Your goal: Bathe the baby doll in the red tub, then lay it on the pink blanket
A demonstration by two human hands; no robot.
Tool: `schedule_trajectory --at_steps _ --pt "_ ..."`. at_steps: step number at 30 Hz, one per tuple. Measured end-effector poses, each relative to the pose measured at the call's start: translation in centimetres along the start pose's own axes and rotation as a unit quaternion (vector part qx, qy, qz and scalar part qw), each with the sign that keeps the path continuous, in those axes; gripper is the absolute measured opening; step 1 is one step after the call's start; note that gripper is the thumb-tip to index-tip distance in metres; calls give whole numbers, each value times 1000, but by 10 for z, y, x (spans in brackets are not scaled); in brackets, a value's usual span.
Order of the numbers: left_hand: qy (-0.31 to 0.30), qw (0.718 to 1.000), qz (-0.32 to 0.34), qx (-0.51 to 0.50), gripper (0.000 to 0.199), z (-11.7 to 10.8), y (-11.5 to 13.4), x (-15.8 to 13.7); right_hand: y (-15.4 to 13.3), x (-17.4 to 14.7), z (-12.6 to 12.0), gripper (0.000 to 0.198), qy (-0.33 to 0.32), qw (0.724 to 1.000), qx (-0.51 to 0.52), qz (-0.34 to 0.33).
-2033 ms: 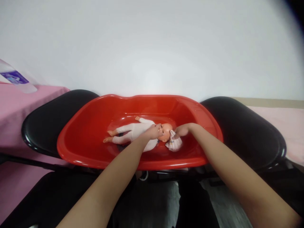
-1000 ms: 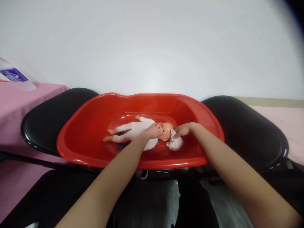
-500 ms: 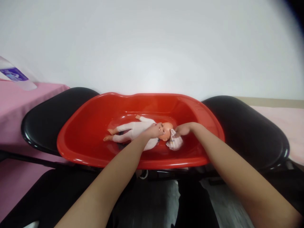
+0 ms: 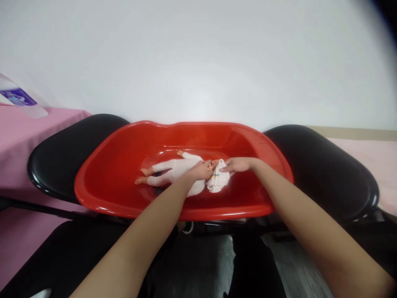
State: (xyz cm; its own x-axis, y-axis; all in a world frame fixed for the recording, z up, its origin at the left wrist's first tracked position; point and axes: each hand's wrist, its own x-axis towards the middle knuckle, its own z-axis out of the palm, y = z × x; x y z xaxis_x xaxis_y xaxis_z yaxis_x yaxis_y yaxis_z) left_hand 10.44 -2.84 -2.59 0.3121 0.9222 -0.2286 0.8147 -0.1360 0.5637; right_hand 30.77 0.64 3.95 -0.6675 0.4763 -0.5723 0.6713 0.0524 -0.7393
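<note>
A baby doll (image 4: 182,167) in white clothing lies on its back inside a red baby bathtub (image 4: 105,178), feet to the left and head to the right. My left hand (image 4: 201,170) is closed at the doll's neck and chin, its fingertips partly hidden. Pinched in my right hand (image 4: 238,164) is a small white cloth (image 4: 218,179) with gathered folds and a small coloured print. The cloth hangs over the top of the doll's head and hides much of it; part of the face shows between the cloth and my left hand.
Black chair seats (image 4: 77,153) flank the tub, one more (image 4: 322,174) being at the right. A bottle with a purple label (image 4: 20,98) lies tilted on a pink cloth (image 4: 58,124) at the left. A white wall (image 4: 198,62) rises behind.
My right hand has moved slightly left, bringing the cloth from beside the doll's head to over it. The left hand stays at the doll's neck and chin.
</note>
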Motion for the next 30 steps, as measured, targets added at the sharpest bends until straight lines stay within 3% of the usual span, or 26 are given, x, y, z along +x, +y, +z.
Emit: schedule_trajectory --at_steps 4,11,16,21,24,26,30 --pt "2 1000 5 14 58 0 -1 1 0 1 0 69 -13 999 -21 33" --pt "1 1000 12 19 67 -4 4 -4 7 4 -6 65 -47 966 -230 107" --pt "2 1000 4 22 68 -4 5 -4 4 1 -5 65 -28 986 -152 57" --pt "16 999 25 34 45 2 -2 4 -2 -3 -2 58 24 999 11 -22" --pt "21 999 33 36 44 1 0 3 -1 -2 -2 57 49 998 23 -18" --pt "8 999 18 33 50 -2 3 0 1 -1 -2 60 31 999 17 0" --pt "-4 999 14 42 62 -5 6 -5 5 2 -5 60 -27 991 -120 54"
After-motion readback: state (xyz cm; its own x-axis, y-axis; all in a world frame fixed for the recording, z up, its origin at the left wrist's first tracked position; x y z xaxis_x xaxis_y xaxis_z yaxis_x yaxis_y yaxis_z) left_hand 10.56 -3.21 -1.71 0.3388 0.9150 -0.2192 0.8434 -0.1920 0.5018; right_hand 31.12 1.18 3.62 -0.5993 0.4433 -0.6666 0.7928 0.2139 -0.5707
